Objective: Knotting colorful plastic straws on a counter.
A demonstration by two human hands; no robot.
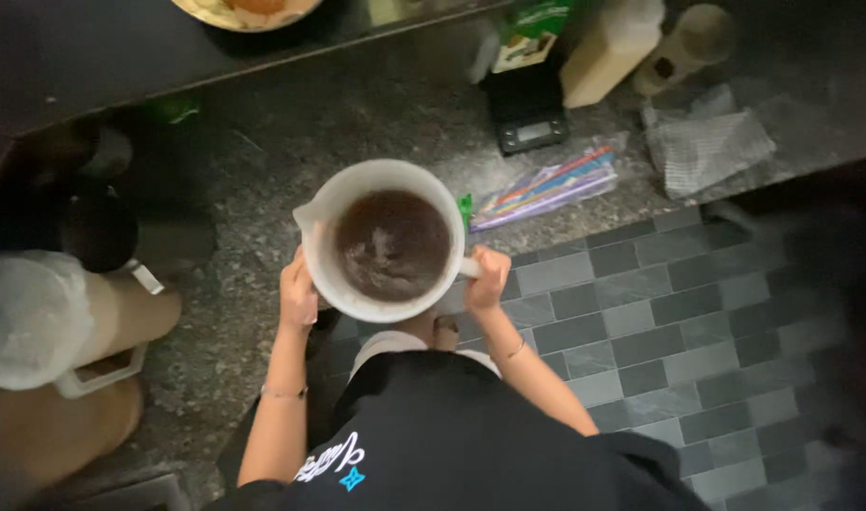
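A large white plastic jug [331,203] with a pour spout at its left holds a dark brown liquid [392,245]. I carry it in front of my body, over the edge of a speckled stone counter [262,151]. My left hand [297,294] presses against the jug's left wall below the spout. My right hand [488,278] is closed around the jug's handle on the right side. Both forearms come up from my black shirt [452,426].
On the counter lie a bundle of coloured straws in a clear bag [546,185], a small black digital scale [530,118], a cream bottle [608,52] and a grey cloth [707,147]. A covered container [31,317] stands at left. Grey tiled floor [660,322] lies to the right.
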